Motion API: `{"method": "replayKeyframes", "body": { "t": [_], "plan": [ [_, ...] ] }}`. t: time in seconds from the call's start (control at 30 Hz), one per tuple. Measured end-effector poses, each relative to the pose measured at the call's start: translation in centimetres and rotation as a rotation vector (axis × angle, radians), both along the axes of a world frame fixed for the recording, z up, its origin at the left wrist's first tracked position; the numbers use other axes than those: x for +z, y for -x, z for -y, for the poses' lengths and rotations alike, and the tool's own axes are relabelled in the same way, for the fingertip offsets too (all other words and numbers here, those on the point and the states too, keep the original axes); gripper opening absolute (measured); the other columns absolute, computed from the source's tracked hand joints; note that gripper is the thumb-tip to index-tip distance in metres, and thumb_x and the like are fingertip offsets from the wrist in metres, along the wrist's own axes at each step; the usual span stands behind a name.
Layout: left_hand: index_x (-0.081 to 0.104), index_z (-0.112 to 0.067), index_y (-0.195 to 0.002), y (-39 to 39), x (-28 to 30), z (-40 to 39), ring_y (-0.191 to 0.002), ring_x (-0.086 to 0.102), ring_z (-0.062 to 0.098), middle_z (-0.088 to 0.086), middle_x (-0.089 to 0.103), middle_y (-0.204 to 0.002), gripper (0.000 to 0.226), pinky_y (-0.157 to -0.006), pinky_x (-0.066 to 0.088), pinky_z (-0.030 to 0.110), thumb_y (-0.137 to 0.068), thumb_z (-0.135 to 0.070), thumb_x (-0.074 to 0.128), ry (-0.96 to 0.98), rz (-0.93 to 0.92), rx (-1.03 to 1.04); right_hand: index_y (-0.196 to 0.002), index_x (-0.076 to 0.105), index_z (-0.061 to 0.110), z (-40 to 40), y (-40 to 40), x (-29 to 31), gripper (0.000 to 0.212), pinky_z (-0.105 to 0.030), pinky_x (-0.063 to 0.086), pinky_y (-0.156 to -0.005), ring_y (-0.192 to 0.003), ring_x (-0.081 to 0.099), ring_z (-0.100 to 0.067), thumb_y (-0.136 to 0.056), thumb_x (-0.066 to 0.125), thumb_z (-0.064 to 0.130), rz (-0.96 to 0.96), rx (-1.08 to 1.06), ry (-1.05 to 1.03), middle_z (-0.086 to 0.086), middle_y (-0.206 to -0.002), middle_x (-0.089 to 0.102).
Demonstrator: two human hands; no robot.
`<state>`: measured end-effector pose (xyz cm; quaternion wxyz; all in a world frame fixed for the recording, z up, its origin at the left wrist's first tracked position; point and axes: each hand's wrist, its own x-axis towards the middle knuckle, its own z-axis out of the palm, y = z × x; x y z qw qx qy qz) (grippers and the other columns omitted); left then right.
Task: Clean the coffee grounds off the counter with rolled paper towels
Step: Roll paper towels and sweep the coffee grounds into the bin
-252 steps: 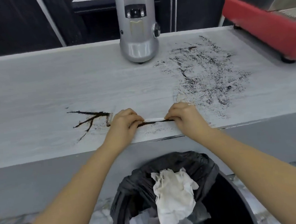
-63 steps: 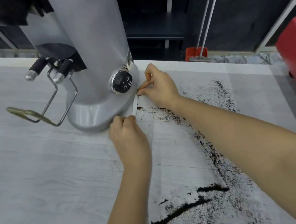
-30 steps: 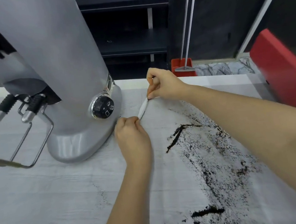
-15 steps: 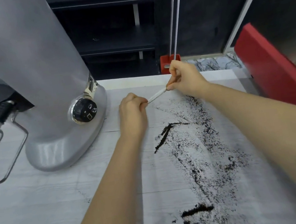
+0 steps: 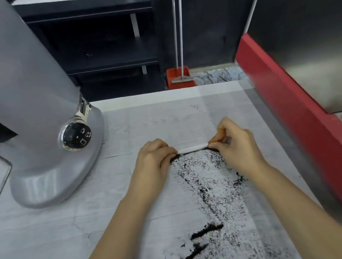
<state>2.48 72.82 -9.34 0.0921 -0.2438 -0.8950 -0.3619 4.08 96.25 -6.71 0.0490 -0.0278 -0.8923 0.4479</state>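
Note:
A thin white rolled paper towel [image 5: 192,148] lies stretched across the pale counter [image 5: 50,237], pressed down at the far end of the spill. My left hand [image 5: 155,159] pinches its left end and my right hand [image 5: 234,146] pinches its right end. Dark coffee grounds [image 5: 210,192] are scattered in a broad band from just under the roll toward me, with thicker black streaks [image 5: 200,238] near the bottom of the view.
A silver coffee grinder [image 5: 29,114] with a black dial stands on the counter at the left. A red-edged machine [image 5: 305,128] runs along the right side. The counter's far edge lies just beyond my hands, with dark shelving behind.
Both hands have come toward me and to the right, away from the grinder. The roll has turned from slanted to level and now rests at the top of the grounds.

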Motion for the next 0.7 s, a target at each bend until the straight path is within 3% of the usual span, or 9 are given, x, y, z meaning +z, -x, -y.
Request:
{"method": "replayKeyframes", "body": {
  "t": [0.17,0.37,0.43,0.5,0.57,0.7],
  "plan": [
    [0.076,-0.012,-0.095,-0.1,0.4,-0.2,-0.083,0.057,0.016,-0.004,0.062,-0.088,0.011,-0.077,0.048,0.032,-0.089,-0.005,0.069,0.007,0.004,-0.045,-0.082,0.049,0.020,-0.7,-1.2,0.3,0.031,-0.040,0.057,-0.076,-0.079,0.066,-0.011,-0.081,0.071,-0.002,0.003,0.047,0.061,0.005,-0.077,0.067],
    [0.076,-0.010,-0.096,7.7,1.8,-2.4,-0.088,0.058,0.013,-0.002,0.063,-0.092,0.011,-0.084,0.043,0.017,-0.092,-0.011,0.065,-0.060,0.035,0.052,-0.081,0.058,0.017,-1.2,5.5,0.6,0.023,-0.039,0.055,-0.073,-0.076,0.064,-0.018,-0.078,0.073,0.000,-0.145,-0.043,0.030,0.000,-0.076,0.067],
    [0.076,-0.012,-0.095,10.7,2.0,-3.6,-0.089,0.058,0.012,-0.003,0.063,-0.092,0.011,-0.084,0.043,0.015,-0.092,-0.013,0.065,-0.069,0.047,0.067,-0.080,0.064,0.017,-1.8,8.0,0.3,0.019,-0.033,0.053,-0.072,-0.076,0.062,-0.016,-0.078,0.072,0.000,-0.170,-0.100,0.036,0.000,-0.077,0.067],
    [0.076,-0.013,-0.092,13.3,2.0,-4.9,-0.089,0.059,0.010,-0.005,0.062,-0.091,0.010,-0.085,0.045,0.018,-0.091,-0.012,0.066,-0.091,0.064,0.069,-0.080,0.072,0.018,-2.5,10.0,-0.1,0.019,-0.018,0.048,-0.069,-0.073,0.061,-0.005,-0.079,0.071,-0.001,-0.186,-0.157,0.037,0.006,-0.076,0.068],
    [0.076,-0.014,-0.092,15.2,1.8,-6.1,-0.085,0.056,0.004,-0.008,0.060,-0.091,0.010,-0.081,0.042,0.007,-0.090,-0.011,0.067,-0.069,0.078,0.069,-0.082,0.076,0.015,-3.2,11.4,-0.4,0.020,-0.005,0.041,-0.067,-0.070,0.058,0.004,-0.079,0.071,-0.003,-0.185,-0.183,-0.009,0.013,-0.074,0.065],
    [0.077,-0.015,-0.091,17.2,0.9,-7.8,-0.086,0.055,0.004,-0.009,0.060,-0.089,0.009,-0.077,0.037,0.000,-0.088,-0.010,0.070,-0.027,0.131,0.049,-0.084,0.077,0.010,-4.6,12.6,-1.1,0.019,-0.005,0.040,-0.066,-0.068,0.057,0.003,-0.079,0.070,-0.007,-0.127,-0.187,-0.092,0.012,-0.072,0.063]
  ]
}}
